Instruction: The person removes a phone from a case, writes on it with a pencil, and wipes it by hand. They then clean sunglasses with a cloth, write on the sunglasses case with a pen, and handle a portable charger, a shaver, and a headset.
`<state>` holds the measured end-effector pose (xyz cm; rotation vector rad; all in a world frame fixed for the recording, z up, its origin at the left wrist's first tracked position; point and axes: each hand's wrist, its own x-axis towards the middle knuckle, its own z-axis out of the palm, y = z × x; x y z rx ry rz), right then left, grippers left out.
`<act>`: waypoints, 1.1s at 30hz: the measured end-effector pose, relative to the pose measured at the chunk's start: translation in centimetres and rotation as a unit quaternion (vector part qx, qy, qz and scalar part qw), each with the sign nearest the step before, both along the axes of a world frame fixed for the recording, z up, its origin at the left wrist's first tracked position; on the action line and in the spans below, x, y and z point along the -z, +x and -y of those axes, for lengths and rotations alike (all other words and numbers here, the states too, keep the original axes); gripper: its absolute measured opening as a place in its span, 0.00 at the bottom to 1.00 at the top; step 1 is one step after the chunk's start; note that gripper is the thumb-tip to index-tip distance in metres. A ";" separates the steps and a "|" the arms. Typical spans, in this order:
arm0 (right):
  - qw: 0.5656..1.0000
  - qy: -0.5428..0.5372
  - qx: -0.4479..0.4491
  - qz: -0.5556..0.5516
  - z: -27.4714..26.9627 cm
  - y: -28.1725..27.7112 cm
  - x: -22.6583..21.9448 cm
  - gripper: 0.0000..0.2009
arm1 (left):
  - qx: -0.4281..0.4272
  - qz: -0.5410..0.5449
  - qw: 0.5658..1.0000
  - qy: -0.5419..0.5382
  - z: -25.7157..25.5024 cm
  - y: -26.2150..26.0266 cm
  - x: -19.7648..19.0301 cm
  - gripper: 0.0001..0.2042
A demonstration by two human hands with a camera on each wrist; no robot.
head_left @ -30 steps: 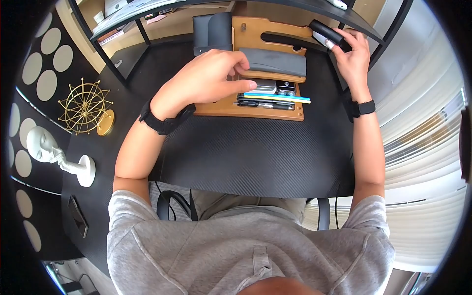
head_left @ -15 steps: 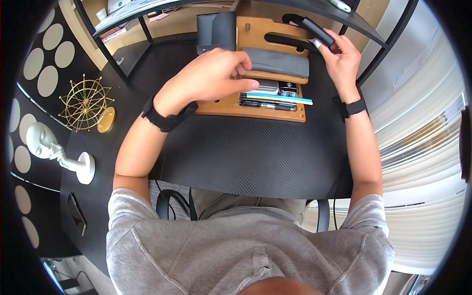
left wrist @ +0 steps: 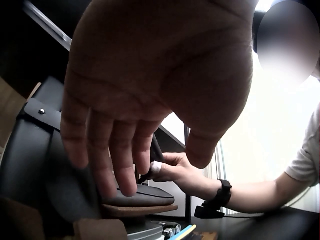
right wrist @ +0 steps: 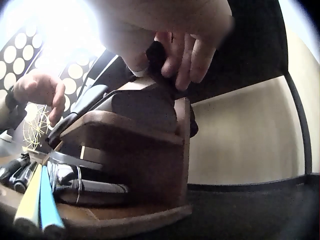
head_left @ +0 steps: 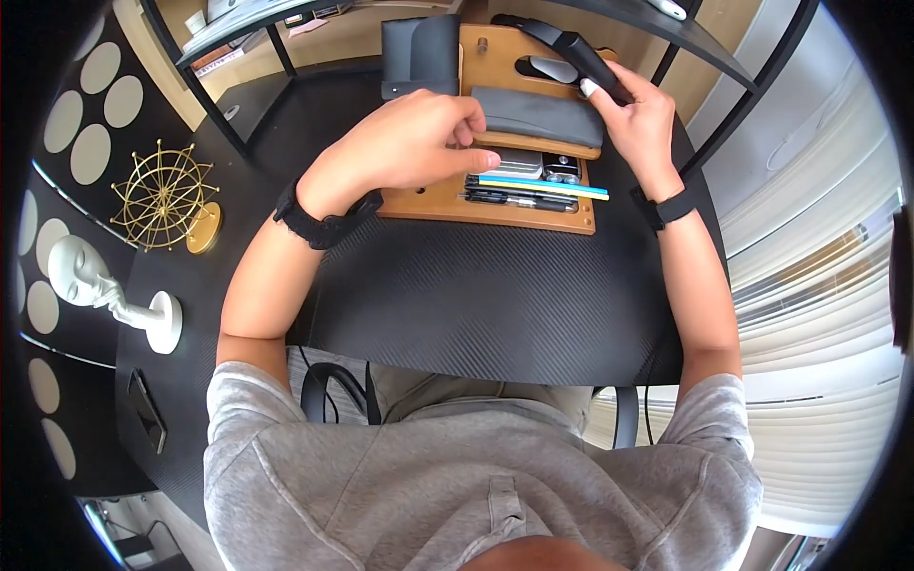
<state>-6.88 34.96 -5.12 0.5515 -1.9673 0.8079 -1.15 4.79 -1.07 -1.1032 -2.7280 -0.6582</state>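
Observation:
My right hand (head_left: 643,128) grips a black cylindrical item (head_left: 592,67) at the back right of a wooden desk organizer (head_left: 562,222). A dark band-like part of it reaches up and left over the backboard. A grey case (head_left: 533,112) lies on the organizer's shelf, close to the right fingers. My left hand (head_left: 405,143) hangs over the organizer's left part, fingers loosely bent and holding nothing. In the left wrist view, the left palm (left wrist: 160,65) faces the camera with fingers down. In the right wrist view, my right hand (right wrist: 185,40) partly hides the item.
Blue and yellow sticks (head_left: 571,189) and pens lie at the organizer's front. A black pouch (head_left: 419,57) stands at its back left. On the desk's left are a gold wheel ornament (head_left: 164,198), a white face sculpture (head_left: 86,271) and a phone (head_left: 146,411). A shelf (head_left: 619,19) overhangs the back.
My right hand has moved left and slightly down with the black item, whose band-like part now shows over the backboard. The left hand has barely moved.

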 end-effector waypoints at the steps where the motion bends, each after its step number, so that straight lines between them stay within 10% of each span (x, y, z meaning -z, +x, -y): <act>1: 1.000 0.013 0.005 0.001 0.4 0.2 -0.1 0.17 | -0.001 0.002 1.000 -0.004 0.0 0.0 0.1 0.21; 33: 0.974 0.114 0.029 0.196 -1.9 1.9 -2.6 0.27 | -0.016 -0.013 0.999 -0.032 0.5 -0.3 -0.4 0.21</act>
